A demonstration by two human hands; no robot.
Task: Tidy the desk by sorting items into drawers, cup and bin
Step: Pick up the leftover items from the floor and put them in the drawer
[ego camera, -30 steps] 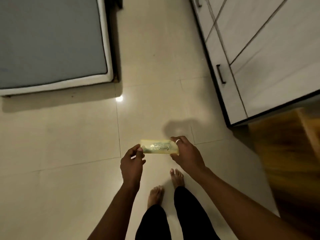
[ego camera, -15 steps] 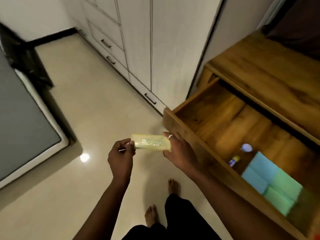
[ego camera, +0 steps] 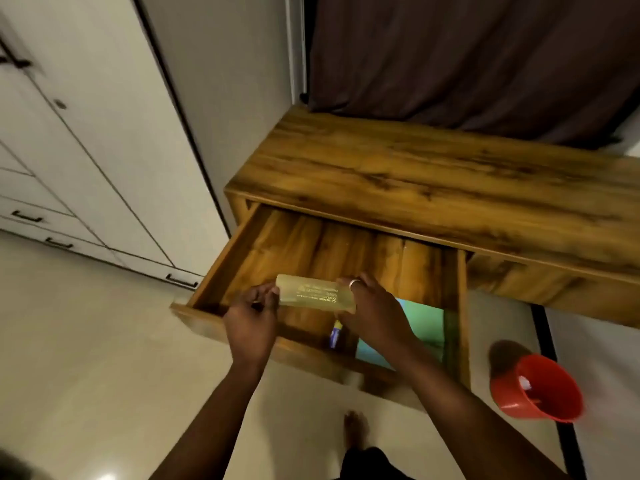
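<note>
Pale yellow translucent case, pinched at its left end by the left hand and gripped at its right end by the right hand, held level above the open drawer of a wooden desk. In the drawer, below the right hand, a small tube beside blue-green pads. On the floor at right, a red bin.

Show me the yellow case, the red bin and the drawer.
yellow case (ego camera: 314,294): head view, printed face.
red bin (ego camera: 504,389): head view, outer wall.
drawer (ego camera: 346,251): head view, bare bottom.
</note>
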